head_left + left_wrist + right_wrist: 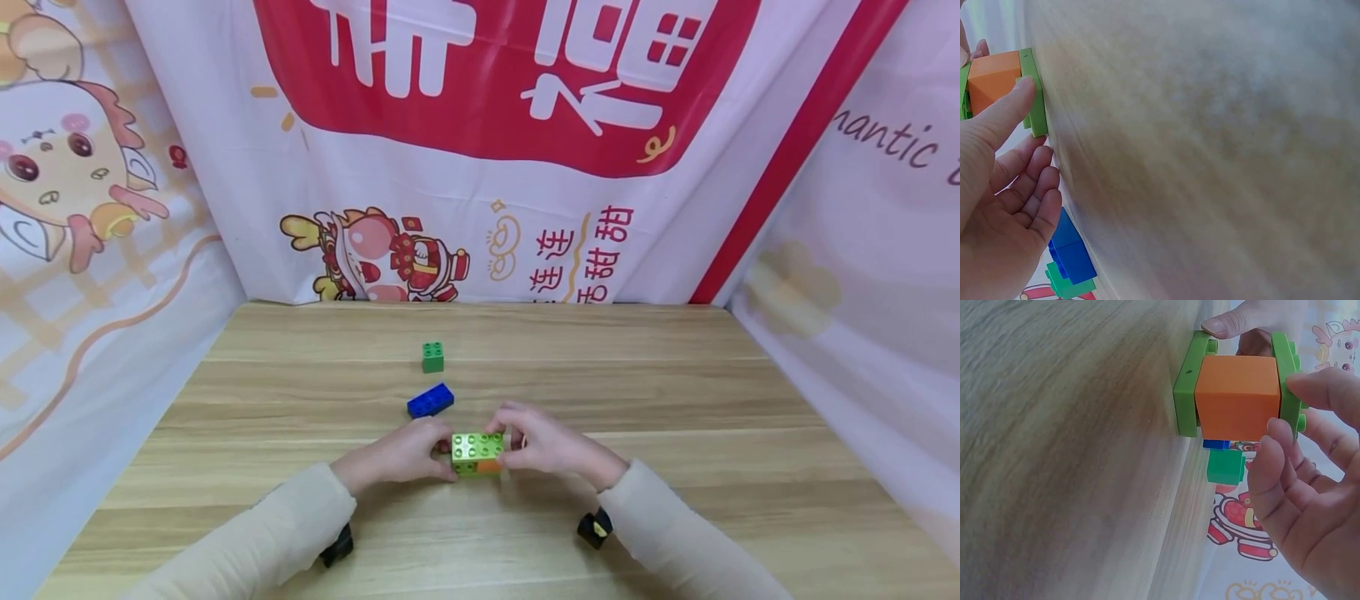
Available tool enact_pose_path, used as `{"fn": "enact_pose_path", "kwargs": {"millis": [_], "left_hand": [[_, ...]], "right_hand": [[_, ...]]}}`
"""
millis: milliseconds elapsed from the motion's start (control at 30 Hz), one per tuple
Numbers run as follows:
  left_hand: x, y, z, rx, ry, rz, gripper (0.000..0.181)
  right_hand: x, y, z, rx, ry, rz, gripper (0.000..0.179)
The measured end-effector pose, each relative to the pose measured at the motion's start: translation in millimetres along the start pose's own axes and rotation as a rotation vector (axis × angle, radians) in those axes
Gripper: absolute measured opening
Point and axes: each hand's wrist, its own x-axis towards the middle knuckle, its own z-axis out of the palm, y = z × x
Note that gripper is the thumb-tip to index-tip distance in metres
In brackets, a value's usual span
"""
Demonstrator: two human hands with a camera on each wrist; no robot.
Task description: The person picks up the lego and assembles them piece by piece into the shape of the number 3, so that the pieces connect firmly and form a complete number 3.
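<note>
A stack of toy building bricks lies on the table between both hands: an orange brick (pixel 1238 394) sandwiched between a light green lower plate (pixel 1186 400) and a light green studded upper plate (pixel 477 445). My left hand (pixel 405 454) grips the stack's left end, its thumb against the lower plate in the left wrist view. At the other end, my right hand (pixel 543 442) pinches the upper plate; a fingertip also lies by the orange brick's corner. Whether the upper plate is fully pressed down cannot be told.
Beyond the hands lie a blue brick (pixel 431 401) and, farther back, a green brick (pixel 432 357), both apart from the stack. The wooden table (pixel 637 367) ends at a printed cloth (pixel 480 183) behind, with more cloth at both sides.
</note>
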Motion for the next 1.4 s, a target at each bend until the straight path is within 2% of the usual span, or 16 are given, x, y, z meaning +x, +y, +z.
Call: {"fn": "enact_pose_path", "kwargs": {"millis": [300,633,900,1000,1200,1400], "left_hand": [[-0.6,2.5,-1.7,-0.007,0.001,0.004,0.025],[-1.4,2.6,-0.7,-0.003,-0.004,-0.018,0.026],[-1.5,4.6,-1.5,-0.011,-0.008,-0.029,0.026],[-1.7,5.8,-2.3,-0.013,-0.011,-0.034,0.026],[-1.4,7.4,-3.1,-0.007,-0.011,-0.033,0.025],[-1.4,4.9,-2.1,0.0,-0.019,-0.042,0.025]], "right_hand": [[0.0,3,0,0.029,0.007,0.004,0.029],[-2.6,5,3,0.074,0.019,0.019,0.03],[-5.0,8,3,0.101,0.02,0.063,0.035],[-5.7,4,2,0.116,0.02,0.076,0.037],[-9.4,-20,-6,0.183,0.011,0.09,0.036],[-10.3,-26,-8,0.2,0.02,0.1,0.033]]}}
